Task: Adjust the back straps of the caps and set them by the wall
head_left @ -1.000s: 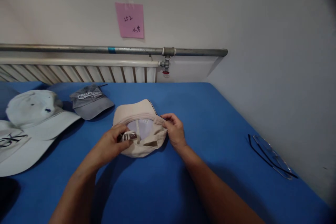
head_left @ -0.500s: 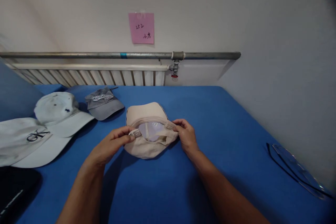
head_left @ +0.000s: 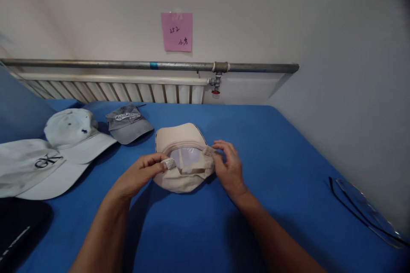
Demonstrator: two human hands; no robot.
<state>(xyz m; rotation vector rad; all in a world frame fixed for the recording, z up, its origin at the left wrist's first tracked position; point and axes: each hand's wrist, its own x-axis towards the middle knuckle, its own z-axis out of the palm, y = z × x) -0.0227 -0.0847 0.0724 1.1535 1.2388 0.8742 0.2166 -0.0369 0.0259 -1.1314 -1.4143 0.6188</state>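
Note:
A beige baseball cap (head_left: 179, 181) lies on the blue surface with its inside facing up and its brim pointing away from me. My left hand (head_left: 137, 175) pinches the left end of its back strap, where a small pale tag or fastener shows, between thumb and fingers. At the cap's right edge, my right hand (head_left: 229, 168) has its thumb and fingertips on the other strap end, in a looser grip with a gap between thumb and index finger. Through the opening, the cap's lilac lining with white marks is visible.
Left of my hands lie a grey cap (head_left: 130, 123), a pale cap with a small emblem (head_left: 70, 130) and a white cap with letters (head_left: 28, 166). A black item (head_left: 22, 226) sits at lower left, eyeglasses (head_left: 365, 209) at right. A radiator (head_left: 144, 91) and pipe stand behind.
My right hand has loosened and its wrist has shifted slightly right, while the cap's right side has drawn in. My left hand has tilted the strap end upward. The view has shifted a little.

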